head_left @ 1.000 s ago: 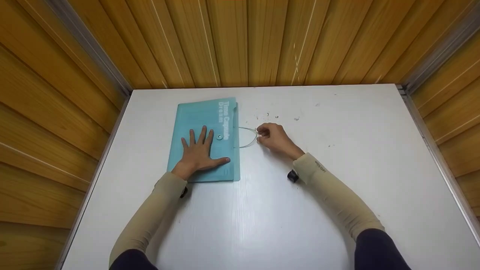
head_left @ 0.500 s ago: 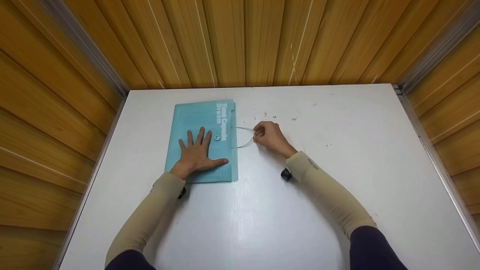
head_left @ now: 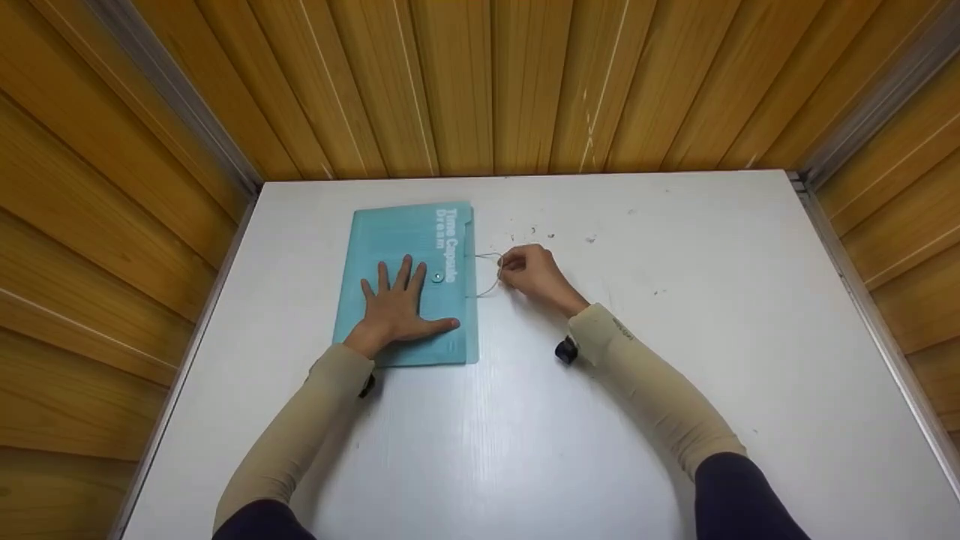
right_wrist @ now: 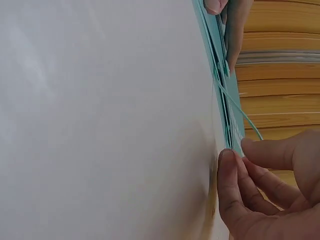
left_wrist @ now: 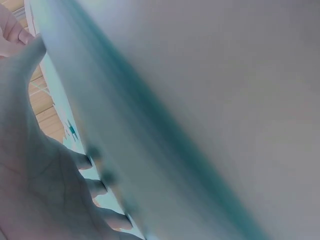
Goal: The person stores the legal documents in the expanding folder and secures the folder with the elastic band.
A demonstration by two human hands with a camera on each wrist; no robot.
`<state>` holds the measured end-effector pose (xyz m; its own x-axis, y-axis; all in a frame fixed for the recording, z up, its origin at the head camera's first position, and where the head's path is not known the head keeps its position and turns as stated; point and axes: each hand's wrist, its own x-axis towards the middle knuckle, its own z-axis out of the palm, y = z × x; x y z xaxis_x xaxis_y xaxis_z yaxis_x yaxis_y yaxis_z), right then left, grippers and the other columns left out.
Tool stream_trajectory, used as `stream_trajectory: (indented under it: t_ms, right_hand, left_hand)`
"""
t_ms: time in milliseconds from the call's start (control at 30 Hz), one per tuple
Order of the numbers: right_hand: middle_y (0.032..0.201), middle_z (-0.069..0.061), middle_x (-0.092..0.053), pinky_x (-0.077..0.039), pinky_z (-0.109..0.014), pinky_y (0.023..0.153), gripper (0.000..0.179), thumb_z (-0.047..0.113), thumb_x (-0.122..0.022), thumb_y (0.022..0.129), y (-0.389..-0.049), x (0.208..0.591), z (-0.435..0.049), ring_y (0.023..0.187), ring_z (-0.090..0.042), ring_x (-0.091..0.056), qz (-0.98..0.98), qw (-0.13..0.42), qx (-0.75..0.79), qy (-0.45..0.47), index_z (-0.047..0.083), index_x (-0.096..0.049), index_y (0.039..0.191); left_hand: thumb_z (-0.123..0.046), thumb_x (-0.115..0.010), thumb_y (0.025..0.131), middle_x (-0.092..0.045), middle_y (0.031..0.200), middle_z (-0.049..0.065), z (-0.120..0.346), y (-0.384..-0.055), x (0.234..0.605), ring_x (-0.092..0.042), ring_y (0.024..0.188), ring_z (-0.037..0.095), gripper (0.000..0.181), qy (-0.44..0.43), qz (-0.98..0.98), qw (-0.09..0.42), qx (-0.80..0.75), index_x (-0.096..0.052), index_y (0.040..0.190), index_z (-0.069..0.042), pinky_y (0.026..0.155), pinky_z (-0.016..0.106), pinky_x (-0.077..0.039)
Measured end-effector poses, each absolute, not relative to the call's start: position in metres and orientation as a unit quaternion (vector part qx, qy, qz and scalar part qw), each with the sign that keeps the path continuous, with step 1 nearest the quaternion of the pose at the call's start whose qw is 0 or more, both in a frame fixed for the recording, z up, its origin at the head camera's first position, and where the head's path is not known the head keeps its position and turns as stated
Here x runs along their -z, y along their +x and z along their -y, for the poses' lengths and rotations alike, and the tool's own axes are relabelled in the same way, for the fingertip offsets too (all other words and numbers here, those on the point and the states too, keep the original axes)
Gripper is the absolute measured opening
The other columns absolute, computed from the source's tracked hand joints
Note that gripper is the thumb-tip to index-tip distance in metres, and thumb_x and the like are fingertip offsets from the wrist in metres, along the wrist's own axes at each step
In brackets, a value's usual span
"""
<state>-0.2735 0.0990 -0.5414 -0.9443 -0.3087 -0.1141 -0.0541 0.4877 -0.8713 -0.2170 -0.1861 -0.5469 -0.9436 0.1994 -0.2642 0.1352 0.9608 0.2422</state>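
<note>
A teal plastic document folder [head_left: 397, 229] with white lettering lies flat on the white table, left of centre. My left hand [head_left: 394, 311] rests on its lower half, fingers spread and straight. A round button [head_left: 437, 277] sits on the flap near the right edge. From that edge a thin elastic cord [head_left: 490, 289] loops out. My right hand [head_left: 536, 276] pinches the loop's far end between thumb and fingers, close above the table. In the right wrist view, the teal cord [right_wrist: 240, 110] runs from the folder's edge to behind the thumb.
The white table [head_left: 600, 450] has small dark marks [head_left: 551, 235] beyond my right hand. Wood-patterned panels [head_left: 517, 82] rise behind the table and on both sides. A small black device [head_left: 566, 350] is on the right wrist.
My right hand has come a little to the left, closer to the folder, and the cord loop is shorter and slacker. The left hand stays in place on the folder.
</note>
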Motion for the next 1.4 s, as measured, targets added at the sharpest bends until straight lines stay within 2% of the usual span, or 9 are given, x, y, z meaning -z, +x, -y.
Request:
stream_trajectory:
  t_ms: [233,433,833,1400]
  right_hand:
    - [0.122,-0.017,-0.078,-0.059,-0.038,0.097,0.032,0.014,-0.076,0.099,-0.275,0.546,-0.087,0.113,-0.031,-0.075,-0.820,0.108,0.546,-0.132,-0.002,-0.075,0.126]
    - [0.129,-0.012,-0.076,-0.055,-0.037,0.105,0.036,0.017,-0.077,0.099,-0.276,0.555,-0.073,0.121,-0.028,-0.073,-0.790,0.112,0.590,-0.120,0.001,-0.074,0.132]
    - [0.123,-0.014,-0.077,-0.058,-0.036,0.099,0.034,0.012,-0.076,0.098,-0.273,0.551,-0.049,0.112,-0.026,-0.075,-0.809,0.069,0.564,-0.149,-0.003,-0.074,0.128]
    - [0.121,-0.017,-0.075,-0.058,-0.038,0.099,0.032,0.009,-0.074,0.098,-0.279,0.546,-0.027,0.110,-0.028,-0.072,-0.841,0.092,0.495,-0.198,-0.003,-0.073,0.128]
  left_hand:
    - [-0.097,-0.055,0.074,0.000,0.180,0.014,0.185,-0.219,0.547,0.008,0.161,0.056,0.135,0.081,-0.980,0.148,-0.104,-0.010,0.174,-0.018,0.117,0.084,-0.002]
    - [-0.098,-0.053,0.074,0.003,0.181,0.014,0.185,-0.216,0.551,0.009,0.161,0.056,0.136,0.079,-0.980,0.153,-0.102,-0.007,0.174,-0.018,0.117,0.084,0.000]
    - [-0.099,-0.052,0.074,0.002,0.181,0.012,0.186,-0.214,0.551,0.008,0.161,0.055,0.135,0.078,-0.981,0.149,-0.098,-0.009,0.174,-0.019,0.118,0.083,-0.001]
    - [-0.098,-0.053,0.075,-0.001,0.181,0.013,0.184,-0.218,0.548,0.006,0.161,0.055,0.133,0.077,-0.981,0.150,-0.093,-0.010,0.174,-0.020,0.118,0.083,-0.003]
